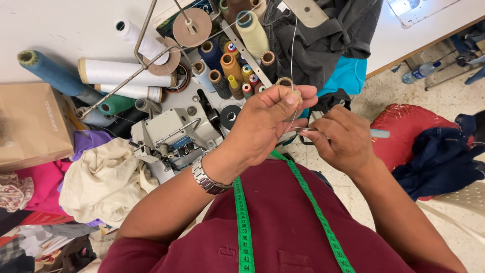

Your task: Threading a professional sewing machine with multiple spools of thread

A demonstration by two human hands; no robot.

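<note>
A: From the head view, what's in hand?

B: The left hand (pixel 265 121) pinches a thin pale thread (pixel 291 55) that runs up toward the far spools. The right hand (pixel 339 139) is clenched on small metal snips with a pale blue handle (pixel 376 133), just right of it.

A: Which step?

B: Trimming the thread end, I judge; the blades must meet the taut strand beside the grey overlock machine (pixel 174 136).

Thread cones (pixel 227 65) stand behind the sewing machine (pixel 172 136), with piled cloth (pixel 103 182) to its left.
</note>
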